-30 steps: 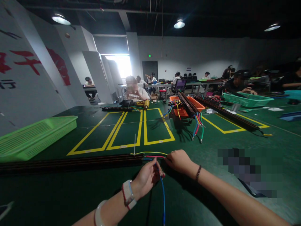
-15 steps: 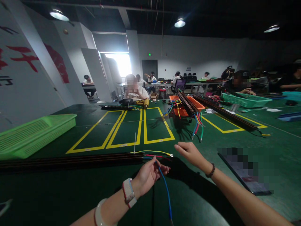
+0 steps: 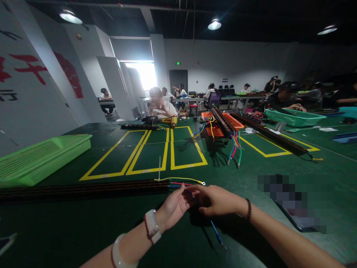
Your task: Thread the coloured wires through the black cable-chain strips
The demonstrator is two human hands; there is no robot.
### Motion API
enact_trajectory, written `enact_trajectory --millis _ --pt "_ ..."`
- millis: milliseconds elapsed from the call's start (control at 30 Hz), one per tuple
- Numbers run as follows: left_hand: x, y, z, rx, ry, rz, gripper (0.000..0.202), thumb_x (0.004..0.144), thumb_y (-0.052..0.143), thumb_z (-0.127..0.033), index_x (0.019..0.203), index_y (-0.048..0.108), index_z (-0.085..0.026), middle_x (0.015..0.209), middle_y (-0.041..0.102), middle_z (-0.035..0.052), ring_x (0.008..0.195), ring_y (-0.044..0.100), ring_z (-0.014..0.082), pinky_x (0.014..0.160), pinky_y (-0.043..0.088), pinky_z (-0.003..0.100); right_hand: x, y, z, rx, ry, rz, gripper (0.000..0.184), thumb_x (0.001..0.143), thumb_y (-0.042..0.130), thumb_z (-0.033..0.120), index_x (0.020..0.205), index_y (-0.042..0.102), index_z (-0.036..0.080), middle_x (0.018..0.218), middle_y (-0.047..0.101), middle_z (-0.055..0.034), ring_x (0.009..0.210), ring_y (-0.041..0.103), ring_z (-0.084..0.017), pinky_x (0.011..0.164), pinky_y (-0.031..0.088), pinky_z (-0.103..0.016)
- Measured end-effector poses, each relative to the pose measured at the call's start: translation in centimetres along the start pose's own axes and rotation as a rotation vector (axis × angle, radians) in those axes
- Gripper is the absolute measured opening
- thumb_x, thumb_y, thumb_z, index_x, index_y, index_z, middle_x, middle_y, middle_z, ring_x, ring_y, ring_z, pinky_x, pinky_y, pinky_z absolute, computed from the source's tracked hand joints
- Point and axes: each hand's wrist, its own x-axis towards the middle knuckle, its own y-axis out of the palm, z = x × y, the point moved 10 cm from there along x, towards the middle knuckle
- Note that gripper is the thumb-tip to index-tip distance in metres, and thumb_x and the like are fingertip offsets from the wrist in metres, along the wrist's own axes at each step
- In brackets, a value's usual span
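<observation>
A dark wire harness [image 3: 83, 189] lies along the table, its wires coming out at the right end. My left hand [image 3: 175, 208] grips a blue wire [image 3: 214, 227] near that end, between thumb and fingers. My right hand [image 3: 224, 201] has its fingers curled over the same wire, meeting my left fingertips; the exact contact is partly hidden. The blue wire slants down to the right below my hands and ends in a metal lug. Above them lie a yellow wire [image 3: 184, 178] with a ring terminal and a red wire [image 3: 180, 183]. A pale cable tie [image 3: 159, 168] stands upright on the harness.
A green basket [image 3: 47, 156] stands at left, and a phone-like dark slab [image 3: 295, 214] lies at right. Farther back, an orange basket [image 3: 237, 122] carries another harness [image 3: 221, 121]. Yellow tape rectangles [image 3: 189, 165] mark the table. Several people sit beyond.
My right hand has come down and left to the blue wire beside my left hand. The wire's free end has swung right and up. My left hand stays nearly in place.
</observation>
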Motion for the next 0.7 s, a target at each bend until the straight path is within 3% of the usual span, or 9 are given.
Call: enact_trajectory --millis 133,267,433,567,700 --pt "-0.3 0.7 0.1 0.079 -0.016 0.045 0.038 0.091 0.039 -0.037 0.105 0.053 -0.005 0.103 0.063 0.0199 0.097 0.062 0.0234 0.092 0.044 0.038 -0.1 -1.5 -1.0 -0.012 0.038 -0.018 0.064 0.070 0.052 0.010 0.133 0.043 0.021 0.073 0.061 0.0021 0.057 0.051 -0.009 0.051 0.035 -0.016" --pt "-0.9 1.2 0.5 0.311 -0.013 0.067 0.043 0.089 0.039 -0.046 0.091 0.055 -0.006 0.091 0.066 0.0198 0.086 0.065 0.0245 0.082 0.049 0.038 -0.3 -2.8 -2.2 -0.104 0.109 -0.069 0.043 0.075 0.050 0.012 0.117 0.060 0.016 0.066 0.060 0.0004 0.054 0.048 -0.009 0.051 0.033 -0.018" --pt "-1.5 2.5 2.0 0.640 -0.063 0.215 0.046 0.085 0.040 -0.055 0.077 0.052 -0.010 0.071 0.066 0.0151 0.073 0.067 0.0262 0.060 0.051 0.032 -0.3 -1.2 -2.4 -0.125 0.053 0.054 0.034 0.080 0.049 0.015 0.110 0.064 0.018 0.082 0.066 -0.0042 0.068 0.056 -0.013 0.063 0.039 -0.020" --pt "-1.7 2.9 2.0 0.663 -0.055 0.243 0.043 0.084 0.043 -0.053 0.077 0.052 -0.011 0.071 0.065 0.0128 0.074 0.067 0.0250 0.059 0.051 0.030 -0.3 -0.2 -2.0 -0.143 -0.011 0.099 0.029 0.084 0.048 0.014 0.105 0.066 0.021 0.095 0.066 -0.0043 0.082 0.059 -0.015 0.072 0.041 -0.022" --pt "-1.7 3.0 1.6 0.654 -0.033 0.219 0.042 0.083 0.044 -0.052 0.076 0.052 -0.011 0.069 0.064 0.0117 0.074 0.067 0.0240 0.058 0.051 0.028 -0.3 0.3 -1.8 -0.173 -0.032 0.106 0.025 0.085 0.048 0.015 0.100 0.067 0.022 0.092 0.067 -0.0028 0.080 0.060 -0.014 0.070 0.041 -0.021"
